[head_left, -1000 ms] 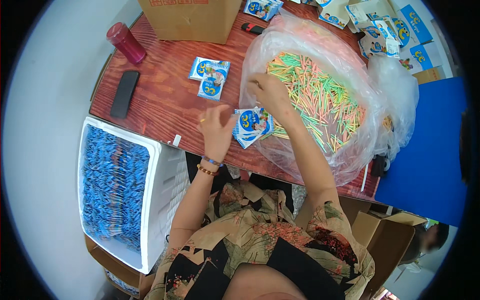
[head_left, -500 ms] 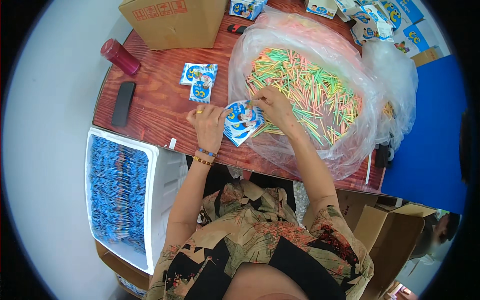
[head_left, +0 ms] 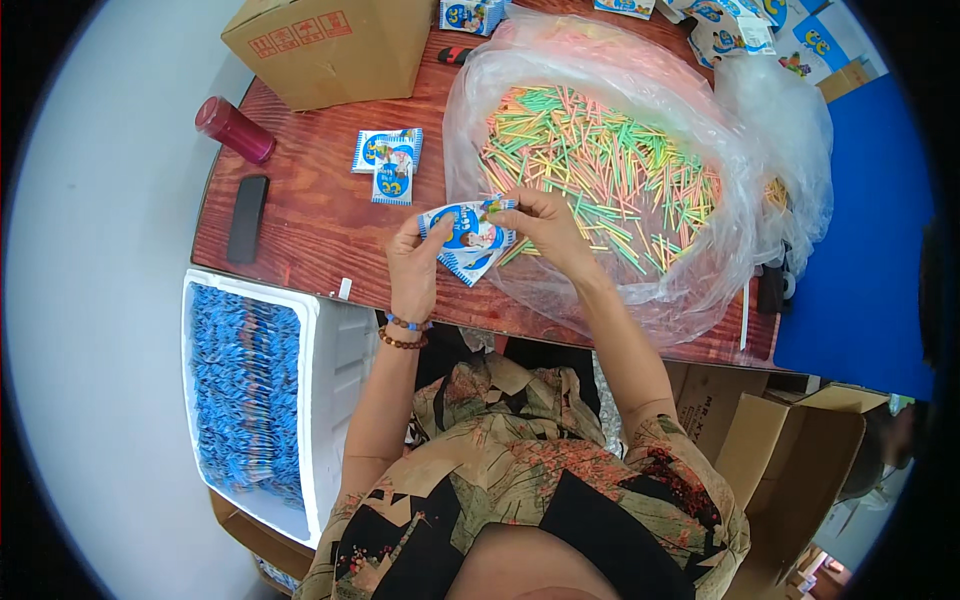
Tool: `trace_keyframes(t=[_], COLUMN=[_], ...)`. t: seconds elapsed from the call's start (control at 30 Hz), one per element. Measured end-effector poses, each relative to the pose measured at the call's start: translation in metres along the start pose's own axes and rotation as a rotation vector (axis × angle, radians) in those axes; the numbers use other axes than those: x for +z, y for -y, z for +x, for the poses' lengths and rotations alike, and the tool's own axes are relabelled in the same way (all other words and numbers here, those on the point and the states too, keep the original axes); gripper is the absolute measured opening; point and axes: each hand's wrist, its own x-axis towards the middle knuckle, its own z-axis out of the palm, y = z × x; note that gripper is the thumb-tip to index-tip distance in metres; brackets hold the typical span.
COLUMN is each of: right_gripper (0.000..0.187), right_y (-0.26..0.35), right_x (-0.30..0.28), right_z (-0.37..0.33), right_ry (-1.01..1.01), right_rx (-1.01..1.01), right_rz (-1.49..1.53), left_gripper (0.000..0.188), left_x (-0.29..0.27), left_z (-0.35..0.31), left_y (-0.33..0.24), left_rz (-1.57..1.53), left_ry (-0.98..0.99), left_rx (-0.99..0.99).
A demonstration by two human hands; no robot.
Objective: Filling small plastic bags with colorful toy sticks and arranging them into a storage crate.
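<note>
A small blue-and-white packet [head_left: 468,226] is stretched between my two hands above the table's near edge. My left hand [head_left: 412,262] pinches its left end, thumb on top. My right hand [head_left: 550,230] grips the right end with closed fingers, beside the near-left rim of the plastic bag. Another blue-and-white packet [head_left: 470,268] shows just below the held one; whether it lies on the table or is also held I cannot tell. Thin pink, yellow and green sticks [head_left: 600,170] lie heaped in the open clear plastic bag [head_left: 690,310].
Two overlapping packets [head_left: 393,180] lie beyond my left hand. A cardboard box [head_left: 330,60], a red bottle [head_left: 236,130] and a black case [head_left: 248,220] stand or lie leftward. Blue packets fill a white foam box [head_left: 312,400]. An open carton [head_left: 800,480] is at lower right.
Both hands have shifted slightly, and the packet is now raised and held more level between them. The whole view has shifted a little.
</note>
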Motion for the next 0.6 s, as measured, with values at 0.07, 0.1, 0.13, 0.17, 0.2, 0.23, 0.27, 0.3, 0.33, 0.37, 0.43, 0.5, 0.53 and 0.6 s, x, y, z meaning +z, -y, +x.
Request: trace_keyframes(t=[0.07,0.1,0.13,0.17,0.2,0.23,0.27,0.3,0.33,0.37,0.43,0.5,0.53,0.6], right_gripper=[0.012,0.012,0.013,0.014,0.014,0.012,0.010,0.010,0.011,0.012,0.012,0.012,0.013,0.014], right_y=[-0.007,-0.009,-0.012,-0.013,-0.013,-0.012,-0.011,-0.010,-0.008,-0.007,-0.014,-0.015,-0.014,-0.007], right_x=[0.004,0.008,0.012,0.015,0.018,0.020,0.022,0.025,0.027,0.027,0.023,0.019,0.017,0.013], right_z=[-0.004,-0.007,-0.011,-0.014,-0.016,-0.017,-0.019,-0.022,-0.025,-0.027,-0.030,-0.033,-0.035,-0.038], right_ry=[-0.030,-0.031,-0.061,-0.091,-0.091,-0.124,-0.157,-0.157,-0.166,-0.176,-0.168,-0.163,-0.151,-0.140], right_rx=[0.007,0.008,-0.013,-0.034,-0.034,-0.053,-0.072,-0.071,-0.057,-0.043,-0.026,-0.008,-0.003,0.000], right_rz=[0.092,0.094,0.075,0.055,0.057,0.049,0.041,0.044,0.060,0.075,0.013,-0.049,-0.027,-0.002], left_gripper=[0.008,0.009,0.011,0.011,0.012,0.012,0.012,0.012,0.012,0.012,0.013,0.014,0.016,0.017], left_x=[-0.001,0.000,0.001,0.002,0.003,0.003,0.005,0.006,0.006,0.005,0.004,0.006,0.008,0.007], left_z=[-0.006,-0.010,-0.014,-0.017,-0.020,-0.022,-0.024,-0.026,-0.028,-0.030,-0.033,-0.034,-0.035,-0.036], left_y=[0.002,0.001,0.001,0.002,0.004,0.005,0.007,0.009,0.010,0.012,0.015,0.015,0.015,0.014], left_rz=[-0.008,-0.026,-0.043,-0.041,-0.036,-0.031,-0.028,-0.061,-0.094,-0.092,-0.104,-0.139,-0.176,-0.224], left_ry=[-0.011,-0.016,-0.020,-0.021,-0.039,-0.058,-0.059,-0.091,-0.123,-0.123,-0.117,-0.115,-0.114,-0.116], left_rx=[-0.005,-0.026,-0.047,-0.047,-0.036,-0.025,-0.025,-0.015,-0.004,-0.004,-0.056,-0.069,-0.081,-0.094])
